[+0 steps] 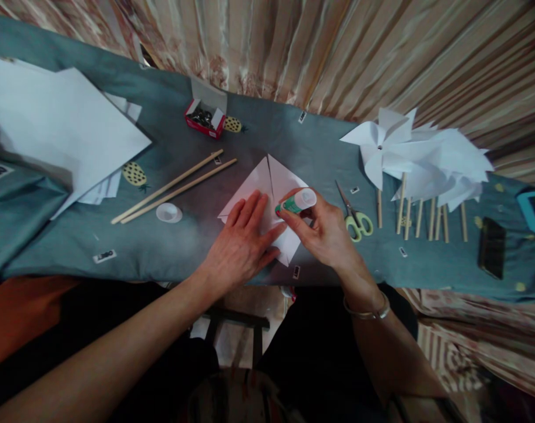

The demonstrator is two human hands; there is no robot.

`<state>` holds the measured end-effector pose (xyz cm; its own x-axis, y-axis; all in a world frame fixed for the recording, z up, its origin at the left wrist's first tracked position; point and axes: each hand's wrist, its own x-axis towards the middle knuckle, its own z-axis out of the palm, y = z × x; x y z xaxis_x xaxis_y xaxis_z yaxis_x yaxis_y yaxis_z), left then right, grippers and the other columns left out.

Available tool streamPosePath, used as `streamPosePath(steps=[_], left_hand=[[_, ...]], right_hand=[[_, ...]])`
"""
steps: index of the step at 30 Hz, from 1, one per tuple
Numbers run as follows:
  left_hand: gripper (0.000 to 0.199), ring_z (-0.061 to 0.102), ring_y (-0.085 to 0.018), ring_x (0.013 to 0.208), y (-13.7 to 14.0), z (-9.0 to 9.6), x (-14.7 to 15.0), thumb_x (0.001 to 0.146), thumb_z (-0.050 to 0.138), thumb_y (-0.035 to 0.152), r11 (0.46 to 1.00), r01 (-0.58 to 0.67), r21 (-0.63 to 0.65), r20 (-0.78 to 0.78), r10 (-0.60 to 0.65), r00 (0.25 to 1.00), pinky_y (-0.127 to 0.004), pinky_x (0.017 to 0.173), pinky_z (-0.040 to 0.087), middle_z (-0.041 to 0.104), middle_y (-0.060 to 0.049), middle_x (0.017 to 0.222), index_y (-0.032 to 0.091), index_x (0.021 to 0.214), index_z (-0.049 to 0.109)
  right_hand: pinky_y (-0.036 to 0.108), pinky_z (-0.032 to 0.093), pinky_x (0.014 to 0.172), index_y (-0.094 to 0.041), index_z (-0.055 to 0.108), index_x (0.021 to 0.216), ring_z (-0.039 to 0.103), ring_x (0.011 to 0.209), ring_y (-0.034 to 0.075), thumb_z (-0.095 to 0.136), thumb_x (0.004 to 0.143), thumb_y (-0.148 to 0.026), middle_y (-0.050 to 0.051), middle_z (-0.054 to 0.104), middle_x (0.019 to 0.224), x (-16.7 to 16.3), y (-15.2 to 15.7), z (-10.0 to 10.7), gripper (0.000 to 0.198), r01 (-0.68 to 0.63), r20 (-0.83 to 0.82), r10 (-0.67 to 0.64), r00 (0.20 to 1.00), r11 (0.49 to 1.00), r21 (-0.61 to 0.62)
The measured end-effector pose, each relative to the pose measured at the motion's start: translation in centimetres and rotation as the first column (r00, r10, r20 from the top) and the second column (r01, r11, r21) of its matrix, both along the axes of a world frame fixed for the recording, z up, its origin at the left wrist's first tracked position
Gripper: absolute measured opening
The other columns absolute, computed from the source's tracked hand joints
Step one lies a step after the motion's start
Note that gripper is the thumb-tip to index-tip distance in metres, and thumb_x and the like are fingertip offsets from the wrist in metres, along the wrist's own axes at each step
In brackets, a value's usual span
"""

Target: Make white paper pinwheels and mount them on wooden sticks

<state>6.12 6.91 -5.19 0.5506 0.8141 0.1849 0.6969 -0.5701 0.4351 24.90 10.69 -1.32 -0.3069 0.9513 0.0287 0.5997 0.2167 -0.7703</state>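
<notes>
On the teal-clothed counter (161, 252) a stack of finished pinwheels (419, 158) lies at the right, while another is only half made: the left hand (241, 244) presses flat on the folded paper (267, 182), the right hand's (326, 232) grip clamped on a glue stick (296, 202) at its centre, two sticks (174, 187) unused.

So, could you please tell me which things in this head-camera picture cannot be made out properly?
- Glue stick tip: hidden by the right hand, so contact with the folded paper is unclear.
- Paper's near part: covered by the left hand.
- Red box contents: too small and dark to name.
- Blue-framed object: cut off by the right edge.
- Rear pinwheels: overlapping, count unclear.
</notes>
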Motion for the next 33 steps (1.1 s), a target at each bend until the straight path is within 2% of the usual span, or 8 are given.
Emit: streamPosePath(steps=[6,13,19,26,30,33], left_hand=[[0.053,0.024,-0.044,0.148,0.0,0.0,0.0,0.089,0.066,0.032,1.0,-0.006,-0.006,-0.004,0.006,1.0,-0.063,0.116,0.027,0.03,-0.021,0.16,0.021,0.14,0.052],[0.05,0.022,-0.043,0.149,0.0,0.0,0.1,0.09,0.065,0.033,1.0,-0.002,-0.009,0.003,0.002,1.0,-0.063,0.116,0.026,0.029,-0.02,0.16,0.021,0.137,0.054],[0.05,0.023,-0.043,0.149,0.0,0.0,0.0,0.09,0.065,0.033,1.0,-0.001,-0.003,-0.017,0.001,1.0,-0.062,0.116,0.027,0.031,-0.021,0.159,0.021,0.137,0.054],[0.051,0.024,-0.042,0.149,0.0,0.0,0.0,0.091,0.065,0.034,1.0,-0.001,0.003,-0.021,0.001,1.0,-0.062,0.116,0.027,0.03,-0.021,0.159,0.021,0.138,0.053],[0.052,0.024,-0.044,0.148,-0.1,0.0,0.0,0.091,0.064,0.034,1.0,0.006,0.003,-0.033,-0.006,0.999,-0.063,0.116,0.028,0.029,-0.024,0.159,0.02,0.14,0.052],[0.053,0.024,-0.044,0.148,0.0,0.0,0.0,0.091,0.064,0.035,1.0,0.006,0.004,-0.022,-0.006,1.0,-0.063,0.116,0.027,0.03,-0.023,0.159,0.021,0.14,0.052]], right_hand=[[0.028,0.048,0.062,-0.02,0.062,0.105,0.065,0.074,0.017,0.063,0.091,-0.045,0.005,0.071,0.094,-0.4,-0.1,0.0,0.029,0.003,0.007,-0.003,1.0,1.0,0.006],[0.036,0.055,0.076,-0.022,0.061,0.105,0.069,0.081,0.021,0.061,0.091,-0.046,0.005,0.072,0.097,-0.6,0.0,-0.1,0.028,0.004,0.0,-0.004,1.0,0.999,0.032],[0.039,0.055,0.069,-0.024,0.06,0.104,0.068,0.075,0.023,0.059,0.092,-0.047,0.002,0.071,0.091,-0.9,0.2,0.1,0.026,0.003,0.042,-0.006,0.999,0.997,0.072],[0.039,0.056,0.073,-0.026,0.059,0.104,0.069,0.075,0.022,0.058,0.092,-0.049,0.002,0.072,0.091,-0.8,0.5,-0.1,0.026,0.024,0.062,-0.029,0.998,0.997,0.066],[0.04,0.056,0.073,-0.027,0.06,0.105,0.069,0.076,0.024,0.056,0.09,-0.054,0.004,0.072,0.092,-1.0,0.6,0.0,0.031,0.023,0.089,-0.031,0.996,0.996,0.08],[0.041,0.056,0.077,-0.031,0.061,0.105,0.069,0.082,0.026,0.057,0.09,-0.053,0.005,0.071,0.09,-1.3,0.5,0.3,0.027,0.031,0.112,-0.04,0.993,0.996,0.082]])
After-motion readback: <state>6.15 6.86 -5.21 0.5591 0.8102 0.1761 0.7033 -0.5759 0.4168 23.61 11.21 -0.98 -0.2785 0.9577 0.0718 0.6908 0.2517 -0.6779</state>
